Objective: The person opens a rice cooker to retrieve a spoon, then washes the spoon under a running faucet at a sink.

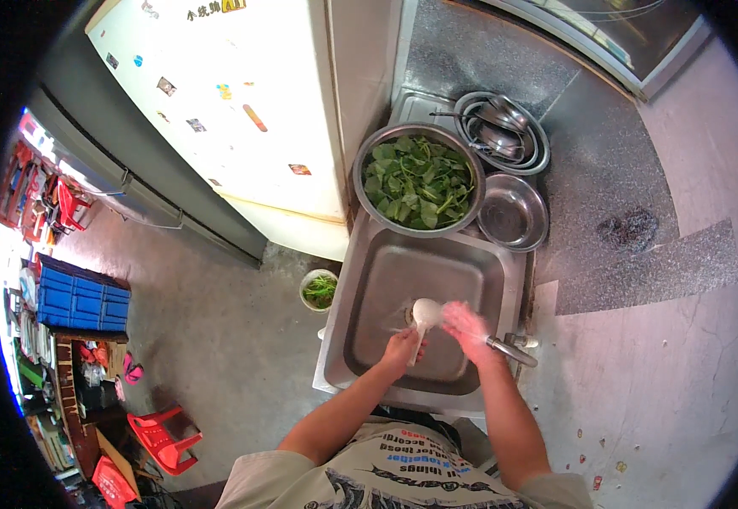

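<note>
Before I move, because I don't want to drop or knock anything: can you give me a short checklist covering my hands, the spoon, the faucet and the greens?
1. Left grip on the spoon: ok; the left hand is closed on its handle.
2. Right hand off the spoon: cannot tell; it is blurred, close by the spoon's head.
3. Spoon over the sink: ok; it is held over the basin.
4. Faucet shut off: cannot tell; no flow can be made out for certain.
5. Greens contained: ok; they are heaped inside the large bowl at the sink's far end.
</note>
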`<state>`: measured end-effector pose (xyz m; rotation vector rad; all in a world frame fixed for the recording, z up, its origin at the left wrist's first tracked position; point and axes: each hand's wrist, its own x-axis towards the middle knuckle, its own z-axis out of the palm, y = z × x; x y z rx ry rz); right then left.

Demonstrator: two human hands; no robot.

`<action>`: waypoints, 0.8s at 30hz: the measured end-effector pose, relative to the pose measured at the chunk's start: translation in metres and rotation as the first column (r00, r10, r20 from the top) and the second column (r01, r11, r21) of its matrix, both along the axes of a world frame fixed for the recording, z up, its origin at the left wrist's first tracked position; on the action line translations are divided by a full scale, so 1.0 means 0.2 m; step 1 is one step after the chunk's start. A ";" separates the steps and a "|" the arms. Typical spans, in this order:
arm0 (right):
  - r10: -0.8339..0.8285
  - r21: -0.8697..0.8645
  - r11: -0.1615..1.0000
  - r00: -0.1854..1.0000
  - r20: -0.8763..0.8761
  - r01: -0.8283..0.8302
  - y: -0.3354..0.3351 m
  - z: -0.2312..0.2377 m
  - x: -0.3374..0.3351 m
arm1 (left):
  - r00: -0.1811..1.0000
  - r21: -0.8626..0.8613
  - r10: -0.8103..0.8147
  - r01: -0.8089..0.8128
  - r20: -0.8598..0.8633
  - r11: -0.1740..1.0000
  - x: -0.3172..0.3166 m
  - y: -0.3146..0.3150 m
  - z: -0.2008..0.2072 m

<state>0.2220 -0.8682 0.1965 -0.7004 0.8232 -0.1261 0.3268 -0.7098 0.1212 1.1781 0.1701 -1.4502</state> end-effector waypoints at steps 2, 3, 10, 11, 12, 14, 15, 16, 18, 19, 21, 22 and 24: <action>-0.168 -0.019 0.986 0.986 -0.019 0.168 0.00 0.00 0.02 | 1.000 -0.030 0.019 -0.019 0.005 0.999 0.00 0.01 0.00; -0.082 0.033 0.996 0.995 0.061 0.080 0.00 0.02 0.02 | 1.000 -0.030 -0.010 0.011 0.025 0.999 0.01 0.02 0.02; -0.155 -0.001 0.988 0.980 0.123 0.156 0.01 0.02 0.04 | 0.997 -0.037 -0.065 0.066 0.028 0.997 0.00 0.02 0.05; -0.159 -0.003 0.987 0.980 0.122 0.161 0.00 0.03 0.03 | 0.997 -0.039 -0.069 0.070 0.027 0.997 0.00 0.01 0.05; 0.046 0.006 0.999 0.986 0.159 -0.048 0.01 0.06 0.03 | 0.994 -0.091 0.007 -0.017 -0.112 0.996 0.02 0.01 0.04; 0.255 0.012 0.965 0.947 0.194 -0.262 0.04 0.14 0.03 | 0.963 -0.126 0.083 -0.119 -0.256 0.985 0.04 0.00 0.02; 0.351 0.071 0.926 0.916 0.195 -0.371 0.06 0.20 0.02 | 0.941 -0.055 0.188 -0.212 -0.283 0.976 0.05 -0.03 0.03; 0.443 0.131 0.872 0.873 0.202 -0.473 0.07 0.23 0.02 | 0.908 0.019 0.292 -0.300 -0.302 0.954 0.05 -0.06 0.03; 0.431 0.143 0.872 0.873 0.228 -0.468 0.07 0.19 0.00 | 0.929 -0.049 0.239 -0.263 -0.284 0.964 0.06 -0.04 0.02; 0.312 0.057 0.946 0.943 0.116 -0.320 0.08 0.18 0.00 | 0.928 -0.097 0.207 -0.247 -0.309 0.964 0.07 -0.05 -0.01; 0.166 -0.046 0.985 0.986 0.013 -0.165 0.07 0.16 -0.01 | 0.927 -0.145 0.169 -0.228 -0.335 0.963 0.07 -0.07 -0.04; 0.206 0.000 0.979 0.978 0.043 -0.206 0.05 0.16 -0.02 | 0.928 -0.149 0.165 -0.225 -0.335 0.963 0.06 -0.08 -0.03; 0.248 0.048 0.967 0.966 0.075 -0.252 0.04 0.19 -0.01 | 0.927 -0.150 0.165 -0.226 -0.335 0.962 0.07 -0.09 -0.01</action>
